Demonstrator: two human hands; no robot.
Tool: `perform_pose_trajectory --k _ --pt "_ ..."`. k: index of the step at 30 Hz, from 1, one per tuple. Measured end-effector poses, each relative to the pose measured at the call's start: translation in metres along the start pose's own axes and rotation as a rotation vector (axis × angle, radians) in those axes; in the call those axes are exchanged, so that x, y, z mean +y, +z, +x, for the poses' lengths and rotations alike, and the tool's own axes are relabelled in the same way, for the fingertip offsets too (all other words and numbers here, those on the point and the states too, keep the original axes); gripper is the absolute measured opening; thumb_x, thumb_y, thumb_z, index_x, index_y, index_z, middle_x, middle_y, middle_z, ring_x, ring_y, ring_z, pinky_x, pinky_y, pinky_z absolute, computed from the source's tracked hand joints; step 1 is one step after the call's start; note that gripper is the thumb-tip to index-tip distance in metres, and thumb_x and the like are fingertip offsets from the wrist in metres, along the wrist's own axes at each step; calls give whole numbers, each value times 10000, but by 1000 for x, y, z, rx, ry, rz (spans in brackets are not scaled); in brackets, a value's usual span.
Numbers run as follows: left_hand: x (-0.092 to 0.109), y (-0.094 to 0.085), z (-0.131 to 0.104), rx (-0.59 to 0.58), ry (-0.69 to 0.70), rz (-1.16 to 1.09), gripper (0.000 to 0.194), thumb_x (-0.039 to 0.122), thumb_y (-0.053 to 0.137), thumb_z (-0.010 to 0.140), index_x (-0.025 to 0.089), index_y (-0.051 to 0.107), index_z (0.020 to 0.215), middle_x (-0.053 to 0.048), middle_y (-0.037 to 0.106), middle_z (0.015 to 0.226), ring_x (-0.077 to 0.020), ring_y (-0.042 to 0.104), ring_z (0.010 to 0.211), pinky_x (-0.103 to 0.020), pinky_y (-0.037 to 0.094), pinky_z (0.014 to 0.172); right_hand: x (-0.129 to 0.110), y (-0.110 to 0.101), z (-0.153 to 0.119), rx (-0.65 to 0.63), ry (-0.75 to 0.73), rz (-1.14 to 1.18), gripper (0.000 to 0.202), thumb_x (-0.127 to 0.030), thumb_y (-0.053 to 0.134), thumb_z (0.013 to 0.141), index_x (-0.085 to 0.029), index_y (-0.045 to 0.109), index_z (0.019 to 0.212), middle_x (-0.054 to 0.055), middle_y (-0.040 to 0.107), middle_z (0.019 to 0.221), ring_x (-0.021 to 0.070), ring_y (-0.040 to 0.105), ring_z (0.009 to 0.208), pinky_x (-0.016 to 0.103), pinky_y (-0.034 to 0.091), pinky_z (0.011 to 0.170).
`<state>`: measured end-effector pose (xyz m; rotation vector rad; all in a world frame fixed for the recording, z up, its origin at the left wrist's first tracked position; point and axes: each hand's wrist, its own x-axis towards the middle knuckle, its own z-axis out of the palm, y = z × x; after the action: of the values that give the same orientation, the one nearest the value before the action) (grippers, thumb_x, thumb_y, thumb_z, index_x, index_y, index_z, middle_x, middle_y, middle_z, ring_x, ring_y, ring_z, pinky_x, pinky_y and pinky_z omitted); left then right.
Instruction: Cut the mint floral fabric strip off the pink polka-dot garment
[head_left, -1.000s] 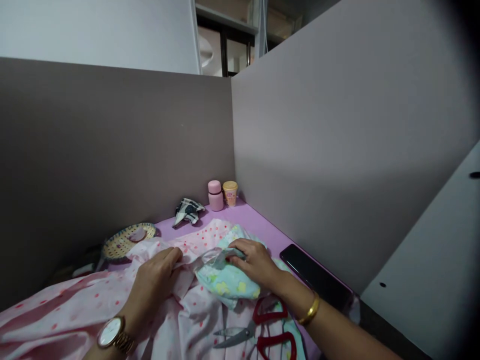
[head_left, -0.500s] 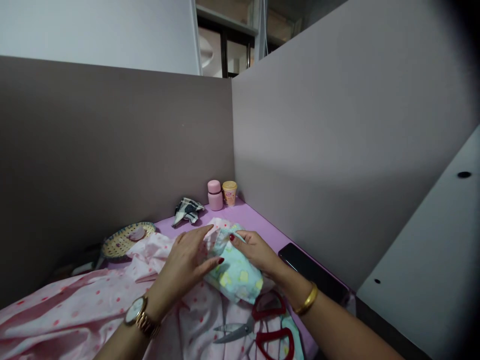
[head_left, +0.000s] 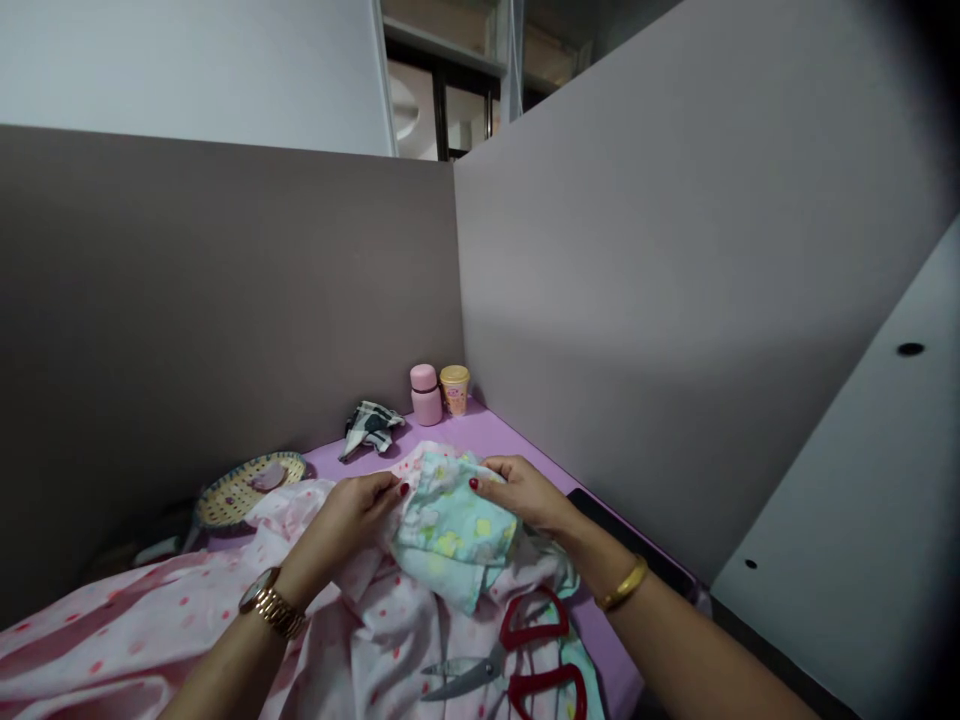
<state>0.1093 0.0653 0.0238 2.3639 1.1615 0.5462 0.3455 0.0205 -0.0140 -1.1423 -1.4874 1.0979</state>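
Note:
Between my hands is a mint-green cloth with yellow and white patches, its top edge stretched across. My left hand, with a watch at the wrist, pinches its left edge, thumb over the fabric. At the upper right edge my right hand, wearing a gold bangle, grips the same cloth between thumb and fingers. Beneath and around it spreads pink dotted fabric. Red-handled scissors lie on that fabric just below the cloth, their blades pointing left and slightly apart.
A woven basket with a scrap inside stands at the left. Checked cloth, a pink flask and a yellow-lidded cup are at the back of the purple table. A black phone lies beside the right partition.
My left hand has gone from spread fingers to a pinch on the cloth's left edge. The green cloth is now flatter and spread wider between both hands.

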Motion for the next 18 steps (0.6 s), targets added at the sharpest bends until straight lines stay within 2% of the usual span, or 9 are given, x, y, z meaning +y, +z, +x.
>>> perform_pose_trajectory --k 3,5,7,9,10,11,14,15,18 --pt "2 1 1 7 -29 -90 375 489 349 842 198 403 612 50 378 583 -112 350 563 -230 263 525 0 -1 5 128 -40 -82 433 -557 444 815 -149 579 765 33 567 686 166 534 625 298 438 592" --pt "2 5 1 9 -50 -151 368 499 371 828 195 415 626 53 369 592 -109 340 562 -225 269 518 -4 4 3 235 -100 -144 387 -526 488 803 -156 577 874 70 584 866 205 546 831 350 431 768" --pt "-1 10 1 4 -67 -198 352 497 414 808 187 452 646 52 389 596 -109 349 562 -224 272 511 -9 16 -5 266 -195 -237 448 -478 638 711 -176 555 1031 93 539 1095 232 467 1060 378 337 941" --pt "-4 15 1 5 -74 -232 345 493 443 794 179 477 657 49 407 602 -111 362 571 -224 276 515 -13 33 -16 193 -315 -430 632 -438 760 581 -188 529 1114 104 491 1199 260 405 1141 395 291 984" --pt "-6 17 1 10 -73 -245 347 495 447 792 177 481 658 48 409 606 -112 364 576 -224 278 520 -12 42 -20 144 -366 -552 647 -411 780 562 -187 529 1115 107 501 1189 269 416 1124 403 306 965" --pt "-7 19 1 18 -72 -257 351 498 448 792 176 481 658 48 406 610 -112 364 581 -225 281 527 -11 50 -23 105 -403 -667 576 -378 771 590 -185 543 1082 103 531 1140 269 447 1078 403 334 925" --pt "-9 22 -1 29 -65 -282 354 504 450 795 177 473 661 49 395 616 -112 362 590 -227 282 542 -6 62 -23 96 -405 -810 88 -213 603 772 -186 575 851 48 603 872 213 527 867 348 379 796" --pt "-9 22 -2 29 -64 -287 354 503 449 798 179 470 659 49 394 615 -112 362 591 -227 280 542 -5 62 -21 121 -391 -805 29 -169 541 807 -185 560 793 35 599 805 194 533 814 329 382 766" --pt "-8 22 -6 28 -64 -291 352 494 445 808 180 473 651 49 396 607 -112 361 585 -227 273 538 -9 60 -16 188 -354 -757 123 -140 431 864 -180 514 783 18 581 738 152 535 718 275 390 686"
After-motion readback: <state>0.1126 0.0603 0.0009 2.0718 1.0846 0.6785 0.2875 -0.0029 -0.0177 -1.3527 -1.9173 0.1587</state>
